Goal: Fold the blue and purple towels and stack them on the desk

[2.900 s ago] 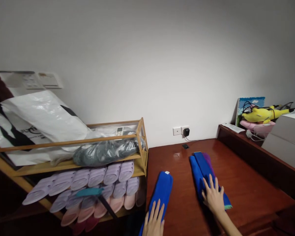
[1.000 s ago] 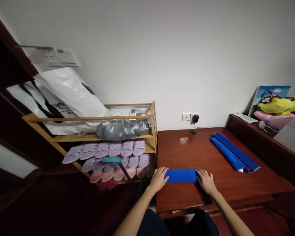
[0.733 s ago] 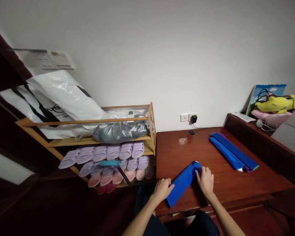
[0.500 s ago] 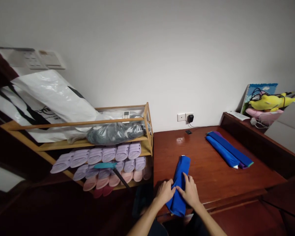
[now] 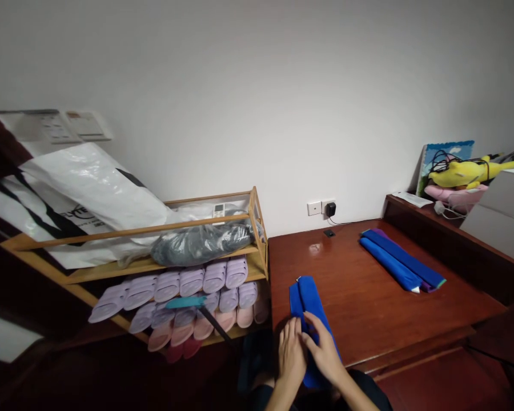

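A long blue folded cloth [image 5: 312, 297] lies on the near left part of the wooden table, its lower end at the table's front edge. A lengthwise fold line shows at its far end. My left hand [image 5: 292, 349] rests flat along the left side of the cloth, fingers stretched out. My right hand [image 5: 324, 349] lies over the right side, thumb and fingers apart and touching the fabric. The two hands nearly meet in the middle, hiding that part of the cloth. Farther right lie other narrow folded cloths [image 5: 398, 260], blue and purple.
The wooden table [image 5: 360, 314] meets the wall, which has a socket with a black plug [image 5: 330, 209]. On the left, a wooden rack [image 5: 259, 260] holds slippers [image 5: 192, 281] and a white bag [image 5: 98, 188]. A yellow plush toy [image 5: 466, 171] sits on the raised right ledge.
The blue cloth has turned, its far end now pointing left. My left hand has gone from gripping the cloth's edge to lying flat on it. The view has shifted slightly.
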Available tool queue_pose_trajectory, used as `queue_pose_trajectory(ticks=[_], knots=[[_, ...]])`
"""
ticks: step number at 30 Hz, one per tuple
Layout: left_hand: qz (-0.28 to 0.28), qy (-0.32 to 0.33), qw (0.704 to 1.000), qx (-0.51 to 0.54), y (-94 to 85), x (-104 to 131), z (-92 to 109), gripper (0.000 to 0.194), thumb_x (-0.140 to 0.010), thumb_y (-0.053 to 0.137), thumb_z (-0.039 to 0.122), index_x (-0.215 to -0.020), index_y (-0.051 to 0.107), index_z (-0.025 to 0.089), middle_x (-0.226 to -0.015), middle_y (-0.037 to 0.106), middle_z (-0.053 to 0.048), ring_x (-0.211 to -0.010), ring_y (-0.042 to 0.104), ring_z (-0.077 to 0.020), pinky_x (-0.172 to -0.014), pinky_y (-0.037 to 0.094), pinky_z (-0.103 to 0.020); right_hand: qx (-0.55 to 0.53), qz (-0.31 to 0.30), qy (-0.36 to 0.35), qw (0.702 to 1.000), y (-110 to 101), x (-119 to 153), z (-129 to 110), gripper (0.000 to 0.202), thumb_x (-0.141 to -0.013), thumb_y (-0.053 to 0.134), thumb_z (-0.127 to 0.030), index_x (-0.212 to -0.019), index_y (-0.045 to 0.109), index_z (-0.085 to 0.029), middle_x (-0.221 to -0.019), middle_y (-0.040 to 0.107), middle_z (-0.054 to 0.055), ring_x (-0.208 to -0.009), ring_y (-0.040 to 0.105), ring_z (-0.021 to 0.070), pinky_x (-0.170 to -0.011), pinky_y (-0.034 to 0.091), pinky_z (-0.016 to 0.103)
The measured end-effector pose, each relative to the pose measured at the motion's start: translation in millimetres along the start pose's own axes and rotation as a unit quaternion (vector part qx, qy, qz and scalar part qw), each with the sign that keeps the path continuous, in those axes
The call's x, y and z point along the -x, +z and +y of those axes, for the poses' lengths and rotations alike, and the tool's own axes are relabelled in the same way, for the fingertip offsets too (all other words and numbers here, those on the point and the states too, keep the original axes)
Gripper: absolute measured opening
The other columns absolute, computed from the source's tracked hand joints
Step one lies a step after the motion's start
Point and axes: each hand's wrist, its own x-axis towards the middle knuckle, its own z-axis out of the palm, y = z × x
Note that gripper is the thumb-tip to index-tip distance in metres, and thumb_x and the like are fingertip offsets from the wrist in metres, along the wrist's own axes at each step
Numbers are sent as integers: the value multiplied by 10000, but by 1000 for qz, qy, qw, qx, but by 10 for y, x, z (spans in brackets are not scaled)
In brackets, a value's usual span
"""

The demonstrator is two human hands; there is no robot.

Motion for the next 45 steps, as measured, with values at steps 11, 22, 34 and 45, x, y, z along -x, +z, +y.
queue_pose_trajectory(ticks=[11,22,34,45], knots=[[-21,59,998,-3,131,-90,-14,588,-923,291,412,-1466,144,239,-1528,198,-28,-1396,174,-258,-1118,148,-548,423,-54,19,904,-933,129,556,463,-819,389,-216,-1252,545,-267,-1456,373,74,-1350,302,271,-1037,267,556],[-17,57,998,-28,112,121,84,610,-861,327,211,-1454,214,125,-1531,164,-89,-1411,85,-240,-1144,95,-486,177,3,-12,984,-432,49,392,527,-917,295,-428,-1395,347,-210,-1461,366,86,-1337,338,183,-1068,344,387],[-15,82,997,-1,88,-123,-158,600,-937,239,453,-1464,161,177,-1529,176,-49,-1404,147,-233,-1138,168,-482,466,27,1,885,-1400,74,1360,518,-898,341,-489,-1345,440,-246,-1477,332,102,-1375,251,254,-1058,278,517],[-36,79,996,-38,-54,-128,-395,567,-902,314,346,-1432,293,147,-1518,215,-76,-1399,170,-238,-1131,180,-474,460,89,55,882,-1952,48,1349,491,-904,285,-382,-1290,476,-148,-1415,409,165,-1271,419,269,-1002,357,477]])
